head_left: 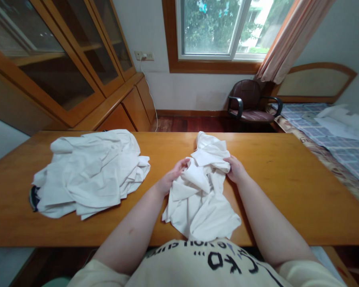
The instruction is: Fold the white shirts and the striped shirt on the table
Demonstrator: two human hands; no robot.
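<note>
A crumpled white garment lies bunched lengthwise on the wooden table in front of me, its folds loose and its exact cut hard to make out. At its left edge, my left hand grips the fabric, with the fingertips partly tucked into the folds. My right hand holds the opposite edge, thumb on top and other fingers partly hidden. To the left lies a wide, loose pile of white garments, touched by neither hand. A dark piece sticks out under the pile's left end.
The wooden table stretches across in front of me. Beyond it stand a glass-door cabinet on the left, a brown armchair, and a bed with a plaid cover on the right. A white cord hangs from a wall socket.
</note>
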